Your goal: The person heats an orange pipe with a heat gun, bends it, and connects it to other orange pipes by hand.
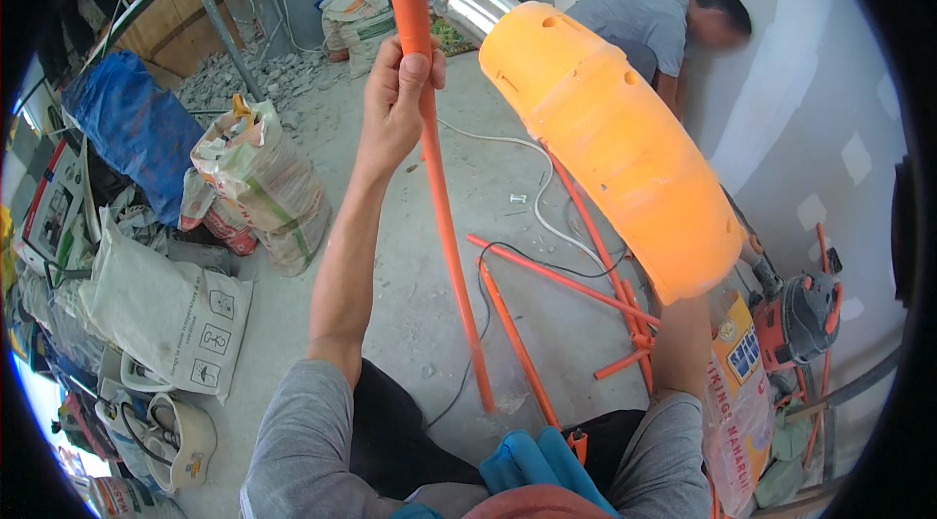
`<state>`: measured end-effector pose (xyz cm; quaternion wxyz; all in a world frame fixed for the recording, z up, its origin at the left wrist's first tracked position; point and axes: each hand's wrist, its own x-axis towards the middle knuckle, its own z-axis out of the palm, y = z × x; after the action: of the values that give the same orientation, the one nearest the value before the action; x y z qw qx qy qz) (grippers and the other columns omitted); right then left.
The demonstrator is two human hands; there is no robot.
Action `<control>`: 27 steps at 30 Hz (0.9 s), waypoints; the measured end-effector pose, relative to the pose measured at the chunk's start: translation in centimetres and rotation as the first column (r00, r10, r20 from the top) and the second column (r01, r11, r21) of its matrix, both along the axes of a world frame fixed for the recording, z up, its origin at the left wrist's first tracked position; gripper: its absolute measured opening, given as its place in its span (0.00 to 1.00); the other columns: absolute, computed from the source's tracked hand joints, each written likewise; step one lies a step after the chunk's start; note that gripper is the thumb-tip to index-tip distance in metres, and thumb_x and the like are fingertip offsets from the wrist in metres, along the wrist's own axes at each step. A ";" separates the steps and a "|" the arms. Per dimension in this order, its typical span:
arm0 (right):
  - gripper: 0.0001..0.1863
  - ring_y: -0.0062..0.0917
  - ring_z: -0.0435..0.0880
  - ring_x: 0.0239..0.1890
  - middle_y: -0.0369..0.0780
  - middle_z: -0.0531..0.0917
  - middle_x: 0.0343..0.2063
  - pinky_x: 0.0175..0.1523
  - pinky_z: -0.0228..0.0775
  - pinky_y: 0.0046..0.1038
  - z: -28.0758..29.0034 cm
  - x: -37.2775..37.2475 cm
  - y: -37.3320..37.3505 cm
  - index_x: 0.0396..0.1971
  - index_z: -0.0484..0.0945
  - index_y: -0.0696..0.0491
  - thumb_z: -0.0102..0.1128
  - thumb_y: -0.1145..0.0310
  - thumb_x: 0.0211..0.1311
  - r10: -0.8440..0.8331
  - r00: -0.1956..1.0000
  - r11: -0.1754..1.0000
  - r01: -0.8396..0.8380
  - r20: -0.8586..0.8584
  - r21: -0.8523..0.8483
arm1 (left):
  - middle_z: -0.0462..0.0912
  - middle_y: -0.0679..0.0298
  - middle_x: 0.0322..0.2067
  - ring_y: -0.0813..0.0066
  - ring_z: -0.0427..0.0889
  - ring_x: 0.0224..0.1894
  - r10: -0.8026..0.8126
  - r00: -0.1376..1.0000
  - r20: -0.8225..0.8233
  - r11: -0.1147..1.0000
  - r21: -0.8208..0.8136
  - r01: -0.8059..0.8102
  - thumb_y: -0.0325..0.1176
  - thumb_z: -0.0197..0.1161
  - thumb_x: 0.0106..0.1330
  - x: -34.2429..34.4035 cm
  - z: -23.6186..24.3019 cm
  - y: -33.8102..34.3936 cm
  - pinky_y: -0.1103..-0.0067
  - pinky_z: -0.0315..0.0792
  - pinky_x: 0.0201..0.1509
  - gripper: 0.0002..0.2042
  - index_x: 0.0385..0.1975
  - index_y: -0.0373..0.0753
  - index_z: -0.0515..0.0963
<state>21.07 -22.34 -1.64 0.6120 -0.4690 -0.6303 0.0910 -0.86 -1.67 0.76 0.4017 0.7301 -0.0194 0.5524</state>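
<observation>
In my left hand (pixel 398 99) is a long orange plastic pipe (pixel 444 217), held upright with the fingers wrapped round it just below its wider open top. The pipe's lower end reaches down to the floor by my legs. An orange-yellow heat gun (pixel 615 148) with a shiny metal nozzle (pixel 473 7) is held up at the right. Its nozzle lies close beside the pipe's top; whether they touch I cannot tell. My right forearm (pixel 680 348) leads up behind the heat gun's body, which hides my right hand's grip.
Several orange pipes (pixel 561 275) and a black cord lie on the concrete floor. A person (pixel 634 21) bends by the grey wall. Filled sacks (pixel 264 178) and a blue tarp bundle (pixel 132 114) stand left. A red and black vacuum (pixel 795 319) is at the right.
</observation>
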 end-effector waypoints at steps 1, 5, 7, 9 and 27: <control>0.21 0.23 0.81 0.48 0.35 0.83 0.48 0.54 0.73 0.27 0.0 0.1 -0.2 0.59 0.76 0.53 0.65 0.63 0.70 -0.005 1.000 1.000 0.005 0.003 0.001 | 0.75 0.69 0.34 0.83 0.70 0.35 -0.006 1.000 0.009 1.000 0.006 0.006 0.47 0.49 0.81 0.1 0.0 0.1 0.82 0.67 0.41 0.18 0.52 0.36 0.72; 0.21 0.23 0.81 0.47 0.35 0.83 0.47 0.53 0.73 0.27 -0.2 -0.1 0.1 0.58 0.76 0.53 0.65 0.63 0.70 0.003 1.000 1.000 -0.003 -0.002 0.004 | 0.77 0.69 0.35 0.82 0.72 0.37 0.011 1.000 0.016 1.000 0.020 -0.012 0.48 0.50 0.80 -0.1 0.1 0.2 0.82 0.68 0.43 0.19 0.52 0.36 0.74; 0.21 0.22 0.81 0.47 0.35 0.83 0.47 0.53 0.73 0.27 -0.4 -0.2 0.6 0.58 0.76 0.53 0.65 0.63 0.70 0.017 1.000 1.000 -0.017 -0.009 0.014 | 0.77 0.69 0.35 0.82 0.73 0.38 0.025 1.000 0.007 0.999 0.025 -0.026 0.48 0.50 0.80 -0.5 -0.1 0.5 0.82 0.68 0.43 0.19 0.52 0.36 0.74; 0.21 0.22 0.81 0.47 0.35 0.83 0.47 0.53 0.73 0.27 -0.2 -0.3 0.5 0.58 0.76 0.53 0.66 0.63 0.70 0.025 1.000 1.000 -0.025 -0.006 0.019 | 0.77 0.69 0.35 0.82 0.73 0.38 0.028 1.000 0.009 0.999 0.027 -0.028 0.48 0.50 0.80 -0.6 0.0 0.6 0.81 0.68 0.43 0.20 0.52 0.36 0.74; 0.20 0.22 0.82 0.45 0.35 0.84 0.45 0.52 0.74 0.26 -0.4 -1.0 0.5 0.57 0.77 0.53 0.66 0.63 0.69 -0.025 1.000 0.999 0.025 0.006 0.025 | 0.74 0.70 0.30 0.83 0.71 0.33 -0.047 0.999 0.004 0.999 -0.016 0.047 0.54 0.45 0.80 -1.1 -0.2 1.3 0.83 0.65 0.37 0.24 0.49 0.37 0.75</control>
<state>20.07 -21.80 -2.08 0.6169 -0.4694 -0.6274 0.0739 -2.00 -0.40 0.57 0.4205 0.7251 -0.0326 0.5444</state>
